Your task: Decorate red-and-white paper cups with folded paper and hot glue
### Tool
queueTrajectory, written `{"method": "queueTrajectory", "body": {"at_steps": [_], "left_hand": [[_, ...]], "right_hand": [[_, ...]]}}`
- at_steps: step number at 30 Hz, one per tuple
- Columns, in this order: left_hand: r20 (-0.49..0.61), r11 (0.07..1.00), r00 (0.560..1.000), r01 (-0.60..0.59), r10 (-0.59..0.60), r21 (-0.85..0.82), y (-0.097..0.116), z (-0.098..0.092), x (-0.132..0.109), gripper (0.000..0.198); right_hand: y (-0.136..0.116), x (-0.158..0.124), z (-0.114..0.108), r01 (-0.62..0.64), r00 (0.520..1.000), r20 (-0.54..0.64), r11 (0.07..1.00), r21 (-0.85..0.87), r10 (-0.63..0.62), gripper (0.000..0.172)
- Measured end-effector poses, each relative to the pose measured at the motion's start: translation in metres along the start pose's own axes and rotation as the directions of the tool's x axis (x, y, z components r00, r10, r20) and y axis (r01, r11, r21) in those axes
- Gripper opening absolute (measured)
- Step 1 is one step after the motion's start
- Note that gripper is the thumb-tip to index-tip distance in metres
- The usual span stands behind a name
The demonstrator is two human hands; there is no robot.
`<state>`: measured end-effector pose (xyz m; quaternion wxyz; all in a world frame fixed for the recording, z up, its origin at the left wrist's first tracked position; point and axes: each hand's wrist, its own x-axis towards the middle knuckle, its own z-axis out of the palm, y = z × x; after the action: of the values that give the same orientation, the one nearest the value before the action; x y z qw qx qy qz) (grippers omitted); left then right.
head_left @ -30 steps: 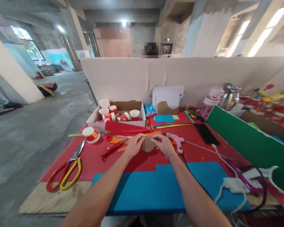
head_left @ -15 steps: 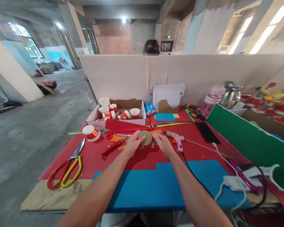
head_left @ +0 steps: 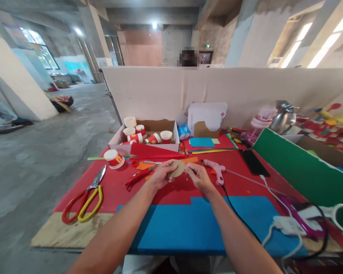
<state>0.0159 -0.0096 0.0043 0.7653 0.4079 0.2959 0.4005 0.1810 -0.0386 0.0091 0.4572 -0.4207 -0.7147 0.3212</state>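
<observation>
A small round piece of brown cardboard (head_left: 178, 168) is held between both hands over the red table cover (head_left: 177, 190). My left hand (head_left: 161, 174) pinches its left edge, fingers closed on it. My right hand (head_left: 199, 177) has its fingertips closed at the disc's right edge. A pink glue gun (head_left: 215, 167) lies just right of my right hand. Small red-handled scissors (head_left: 137, 176) lie just left of my left hand.
Large red-and-yellow shears (head_left: 84, 196) lie at the left. A cardboard box (head_left: 148, 137) of red paper cups stands behind, one cup (head_left: 114, 158) on its side outside it. Blue foam sheet (head_left: 197, 224) covers the near edge. Phone (head_left: 253, 161), cables, green board (head_left: 305, 173) at right.
Both hands turned the cardboard disc from edge-down to facing up and raised it slightly. The view shifted a little to the right.
</observation>
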Motion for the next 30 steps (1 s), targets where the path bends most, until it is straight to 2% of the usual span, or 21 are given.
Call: {"method": "queueTrajectory", "body": {"at_steps": [2, 4, 7, 9, 11, 13, 15, 16, 18, 20, 21, 24, 27, 30], "left_hand": [[-0.009, 1.000, 1.000, -0.004, 0.004, -0.015, 0.001, -0.001, 0.001, 0.044], [-0.061, 0.998, 0.997, -0.056, 0.057, 0.013, 0.000, -0.002, 0.002, 0.044], [-0.136, 0.986, 0.982, -0.117, 0.133, 0.120, -0.003, -0.004, 0.004, 0.045], [-0.140, 0.973, 0.978, -0.126, 0.154, 0.191, -0.004, -0.006, 0.004, 0.045], [-0.122, 0.961, 0.980, -0.126, 0.159, 0.245, -0.005, -0.006, 0.004, 0.045], [-0.104, 0.949, 0.983, -0.117, 0.153, 0.292, -0.005, -0.006, 0.004, 0.045], [-0.092, 0.937, 0.986, -0.102, 0.140, 0.334, -0.005, -0.004, 0.003, 0.044], [-0.083, 0.932, 0.988, -0.095, 0.132, 0.351, -0.006, -0.004, 0.003, 0.044], [-0.059, 0.922, 0.991, -0.090, 0.121, 0.377, -0.006, -0.003, 0.003, 0.043], [-0.036, 0.914, 0.993, -0.086, 0.109, 0.397, -0.006, -0.003, 0.002, 0.041], [-0.028, 0.911, 0.995, -0.080, 0.100, 0.406, -0.006, -0.004, 0.002, 0.041], [-0.013, 0.916, 0.998, -0.049, 0.059, 0.398, -0.003, -0.005, 0.001, 0.040], [0.026, 0.940, 0.999, -0.047, 0.041, 0.339, 0.000, -0.005, -0.001, 0.042], [0.091, 0.967, 0.995, -0.071, 0.050, 0.244, 0.001, -0.004, -0.003, 0.044]], "right_hand": [[0.003, 0.001, 0.001, -0.088, 0.996, 0.018, 0.983, 0.163, 0.086, 0.034], [0.008, 0.003, 0.002, -0.199, 0.976, -0.014, 0.920, 0.338, 0.216, 0.031], [0.016, 0.005, 0.000, -0.336, 0.895, -0.049, 0.743, 0.579, 0.443, 0.031], [0.020, 0.006, -0.003, -0.390, 0.834, -0.013, 0.605, 0.694, 0.552, 0.033], [0.021, 0.006, -0.003, -0.415, 0.803, 0.045, 0.504, 0.757, 0.594, 0.035], [0.018, 0.006, -0.002, -0.449, 0.794, 0.103, 0.463, 0.764, 0.599, 0.034], [0.015, 0.006, 0.002, -0.516, 0.781, 0.156, 0.485, 0.706, 0.604, 0.035], [0.014, 0.006, 0.004, -0.547, 0.779, 0.167, 0.524, 0.653, 0.605, 0.037], [0.013, 0.005, 0.008, -0.536, 0.821, 0.117, 0.682, 0.497, 0.559, 0.038], [0.013, 0.005, 0.009, -0.402, 0.908, -0.008, 0.876, 0.267, 0.419, 0.037], [0.014, 0.004, 0.009, -0.315, 0.944, -0.060, 0.939, 0.138, 0.325, 0.037], [0.015, 0.004, 0.008, -0.136, 0.987, -0.104, 0.984, -0.119, 0.124, 0.037], [0.011, 0.004, 0.005, -0.090, 0.993, -0.085, 0.993, -0.082, 0.083, 0.038], [0.003, 0.002, 0.004, -0.146, 0.987, -0.050, 0.977, 0.154, 0.155, 0.040]]}}
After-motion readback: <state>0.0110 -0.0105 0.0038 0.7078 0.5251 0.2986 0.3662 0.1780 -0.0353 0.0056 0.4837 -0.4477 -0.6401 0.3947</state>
